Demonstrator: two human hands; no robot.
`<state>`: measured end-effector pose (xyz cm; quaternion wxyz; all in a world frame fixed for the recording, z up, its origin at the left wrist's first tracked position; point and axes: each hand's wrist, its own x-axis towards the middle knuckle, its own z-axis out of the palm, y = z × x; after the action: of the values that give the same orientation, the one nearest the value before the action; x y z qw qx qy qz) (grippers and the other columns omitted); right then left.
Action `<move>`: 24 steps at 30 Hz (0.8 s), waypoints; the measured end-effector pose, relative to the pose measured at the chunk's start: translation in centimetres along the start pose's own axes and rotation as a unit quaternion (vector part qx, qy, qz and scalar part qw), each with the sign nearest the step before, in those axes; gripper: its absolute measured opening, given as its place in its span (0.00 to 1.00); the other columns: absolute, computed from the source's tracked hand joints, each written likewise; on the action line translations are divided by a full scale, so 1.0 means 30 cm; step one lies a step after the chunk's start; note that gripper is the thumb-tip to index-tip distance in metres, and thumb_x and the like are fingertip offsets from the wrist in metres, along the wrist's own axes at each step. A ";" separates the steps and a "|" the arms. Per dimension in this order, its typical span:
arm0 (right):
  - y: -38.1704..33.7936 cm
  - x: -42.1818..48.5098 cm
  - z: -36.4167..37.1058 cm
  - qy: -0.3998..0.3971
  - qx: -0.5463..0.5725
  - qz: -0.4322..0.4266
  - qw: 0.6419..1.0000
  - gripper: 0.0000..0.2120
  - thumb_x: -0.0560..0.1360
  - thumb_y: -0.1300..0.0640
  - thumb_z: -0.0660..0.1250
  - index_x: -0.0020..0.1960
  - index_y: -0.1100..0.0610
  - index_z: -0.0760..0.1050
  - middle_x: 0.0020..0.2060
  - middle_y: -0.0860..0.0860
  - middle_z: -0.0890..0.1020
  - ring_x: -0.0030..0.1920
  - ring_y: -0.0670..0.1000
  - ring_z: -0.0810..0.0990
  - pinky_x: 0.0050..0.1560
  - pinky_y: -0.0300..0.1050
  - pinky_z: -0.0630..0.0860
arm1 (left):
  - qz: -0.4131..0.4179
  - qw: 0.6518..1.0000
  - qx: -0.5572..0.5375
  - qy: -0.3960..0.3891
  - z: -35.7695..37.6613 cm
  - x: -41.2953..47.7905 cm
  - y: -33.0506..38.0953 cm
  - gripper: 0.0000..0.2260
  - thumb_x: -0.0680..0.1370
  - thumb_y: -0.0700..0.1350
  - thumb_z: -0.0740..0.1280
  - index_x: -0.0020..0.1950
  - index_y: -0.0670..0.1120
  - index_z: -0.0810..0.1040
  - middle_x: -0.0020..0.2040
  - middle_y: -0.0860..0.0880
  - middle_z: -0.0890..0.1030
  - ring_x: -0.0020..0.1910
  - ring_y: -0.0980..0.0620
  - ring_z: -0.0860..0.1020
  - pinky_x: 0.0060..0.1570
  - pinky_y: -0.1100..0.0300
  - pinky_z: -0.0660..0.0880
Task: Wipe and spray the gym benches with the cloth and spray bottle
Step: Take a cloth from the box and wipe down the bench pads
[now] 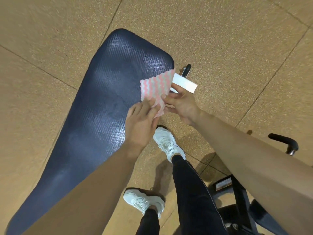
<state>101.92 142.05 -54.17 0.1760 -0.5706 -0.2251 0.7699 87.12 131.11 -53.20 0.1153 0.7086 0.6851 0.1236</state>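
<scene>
A dark blue padded gym bench [94, 106] stretches from the lower left up to the middle of the view, with shiny damp-looking patches on its surface. Over its right edge both hands hold a pink-and-white wavy-striped cloth [155, 86]. My left hand [140, 122] pinches the cloth's lower edge. My right hand [181, 106] grips the cloth's right side. A white rectangular object [185, 83] sticks out just beyond my right hand; what it is cannot be told. No spray bottle shows clearly.
Tan speckled rubber floor tiles [220, 39] surround the bench. My two white shoes [167, 143] stand right of the bench. A black rounded frame part [186, 70] sits beyond the cloth, and black equipment with a handle [284, 141] fills the lower right.
</scene>
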 end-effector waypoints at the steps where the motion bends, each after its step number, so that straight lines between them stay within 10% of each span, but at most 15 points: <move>1: 0.017 -0.012 0.003 -0.001 -0.001 -0.001 1.000 0.27 0.76 0.66 0.74 0.72 0.55 0.74 0.56 0.52 0.87 0.53 0.52 0.86 0.50 0.50 0.85 | 0.001 1.000 0.006 -0.005 -0.002 -0.024 -0.005 0.13 0.78 0.45 0.69 0.61 0.45 0.83 0.64 0.45 0.82 0.63 0.45 0.77 0.63 0.49 0.70; 8: 0.124 -0.091 0.039 0.009 -0.034 0.030 0.999 0.22 0.77 0.60 0.74 0.70 0.54 0.76 0.49 0.50 0.87 0.47 0.51 0.87 0.49 0.46 0.83 | -0.075 0.995 0.015 -0.058 -0.031 -0.209 0.023 0.17 0.74 0.44 0.72 0.63 0.48 0.82 0.66 0.48 0.81 0.68 0.46 0.76 0.69 0.49 0.64; 14: 0.077 -0.094 0.026 -0.006 -0.030 0.073 0.997 0.10 0.80 0.52 0.71 0.59 0.55 0.80 0.48 0.51 0.86 0.47 0.52 0.85 0.44 0.44 0.82 | -0.378 0.901 -0.212 0.009 -0.088 -0.292 0.185 0.13 0.74 0.51 0.70 0.57 0.51 0.85 0.56 0.54 0.82 0.56 0.50 0.77 0.58 0.54 0.74; 16: 0.050 -0.077 0.026 -0.008 -0.035 0.080 0.996 0.09 0.80 0.52 0.70 0.58 0.55 0.78 0.51 0.54 0.86 0.49 0.53 0.86 0.45 0.45 0.83 | -0.531 0.790 -0.307 0.021 -0.085 -0.282 0.252 0.11 0.73 0.52 0.73 0.53 0.50 0.85 0.50 0.54 0.83 0.49 0.53 0.80 0.57 0.52 0.77; 21: 0.012 -0.033 0.027 -0.021 -0.062 0.100 0.993 0.12 0.80 0.52 0.71 0.60 0.55 0.77 0.55 0.56 0.86 0.54 0.58 0.86 0.50 0.49 0.84 | -0.696 0.256 -0.667 0.069 -0.052 -0.118 0.324 0.15 0.76 0.55 0.76 0.54 0.46 0.80 0.60 0.47 0.82 0.55 0.50 0.80 0.62 0.56 0.78; 24: 0.008 -0.013 0.026 -0.036 -0.074 0.102 0.991 0.12 0.80 0.54 0.71 0.61 0.56 0.78 0.52 0.55 0.86 0.53 0.57 0.86 0.52 0.49 0.83 | -0.638 0.103 -0.746 0.160 -0.028 -0.032 0.288 0.23 0.77 0.55 0.73 0.64 0.40 0.76 0.65 0.44 0.79 0.61 0.50 0.79 0.64 0.59 0.76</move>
<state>101.28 141.53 -53.78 0.0459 -0.5737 -0.2285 0.7852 94.97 129.84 -49.55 0.5095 -0.4701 0.4493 0.5635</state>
